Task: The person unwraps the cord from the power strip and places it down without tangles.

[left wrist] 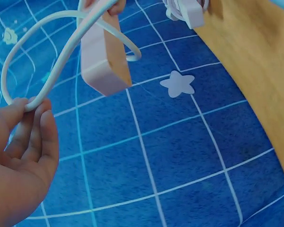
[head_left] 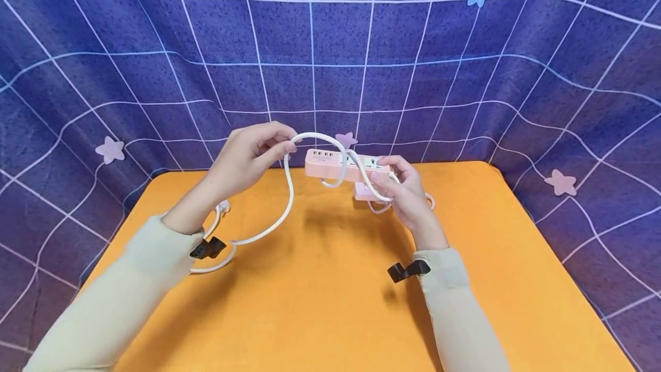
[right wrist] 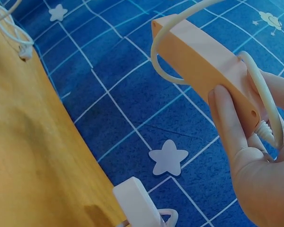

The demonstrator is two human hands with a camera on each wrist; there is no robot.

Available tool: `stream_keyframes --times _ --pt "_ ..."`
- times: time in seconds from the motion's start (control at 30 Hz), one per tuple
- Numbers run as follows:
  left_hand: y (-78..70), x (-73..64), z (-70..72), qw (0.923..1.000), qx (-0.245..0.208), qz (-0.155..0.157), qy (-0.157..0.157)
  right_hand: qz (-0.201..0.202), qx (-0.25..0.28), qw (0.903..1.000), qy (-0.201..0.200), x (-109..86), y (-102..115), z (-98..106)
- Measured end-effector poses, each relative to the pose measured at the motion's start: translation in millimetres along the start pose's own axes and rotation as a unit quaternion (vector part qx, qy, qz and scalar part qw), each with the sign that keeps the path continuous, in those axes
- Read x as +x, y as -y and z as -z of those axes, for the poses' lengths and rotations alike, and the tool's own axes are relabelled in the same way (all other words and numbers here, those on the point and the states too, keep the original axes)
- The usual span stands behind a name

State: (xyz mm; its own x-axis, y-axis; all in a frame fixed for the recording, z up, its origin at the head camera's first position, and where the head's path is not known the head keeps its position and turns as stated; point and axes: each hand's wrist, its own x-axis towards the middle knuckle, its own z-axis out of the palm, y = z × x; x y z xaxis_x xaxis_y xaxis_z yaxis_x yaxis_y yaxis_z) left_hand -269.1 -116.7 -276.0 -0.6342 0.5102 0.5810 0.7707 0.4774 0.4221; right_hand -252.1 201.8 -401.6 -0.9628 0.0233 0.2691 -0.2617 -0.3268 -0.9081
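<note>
My right hand (head_left: 410, 200) grips one end of a pink power strip (head_left: 325, 171) above the table, with thumb and fingers on its opposite sides. The strip's top carries sockets and several USB ports. My left hand (head_left: 248, 159) pinches the strip's white cord (head_left: 290, 188) between thumb and fingertips, left of the strip. In the left wrist view the pinched cord (left wrist: 57, 66) bends into a loop. One turn of cord (right wrist: 163, 52) passes round the strip's body (right wrist: 199, 61) in the right wrist view. The cord's other end trails to a white plug (head_left: 224, 206) by my left wrist.
A smaller pale pink block (head_left: 364, 192) with its own white cord lies near the table's back edge, partly behind my right hand. The table cover (head_left: 330, 303) is orange. A blue gridded curtain (head_left: 330, 33) with stars surrounds the back and sides.
</note>
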Motion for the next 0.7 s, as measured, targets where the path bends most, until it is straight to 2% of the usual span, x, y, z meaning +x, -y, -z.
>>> stream_keyframes --times 0.17,0.37,0.5,0.7 --pt "-5.7 -8.3 0.7 0.9981 0.022 -0.055 0.019 0.000 0.004 1.0000 -0.004 1.9 -0.3 -0.1" --pt "-8.5 -26.4 -1.3 0.9918 0.015 -0.104 0.072 -0.003 0.008 1.0000 -0.004 2.0 -0.3 0.2" --pt "-6.9 -39.7 -5.6 0.9832 0.009 -0.129 0.128 -0.004 0.008 0.9999 -0.005 1.9 -0.4 0.0" --pt "5.0 -56.6 -14.5 0.9671 0.008 -0.152 0.204 -0.008 0.010 0.9999 0.001 1.3 -0.1 0.5"
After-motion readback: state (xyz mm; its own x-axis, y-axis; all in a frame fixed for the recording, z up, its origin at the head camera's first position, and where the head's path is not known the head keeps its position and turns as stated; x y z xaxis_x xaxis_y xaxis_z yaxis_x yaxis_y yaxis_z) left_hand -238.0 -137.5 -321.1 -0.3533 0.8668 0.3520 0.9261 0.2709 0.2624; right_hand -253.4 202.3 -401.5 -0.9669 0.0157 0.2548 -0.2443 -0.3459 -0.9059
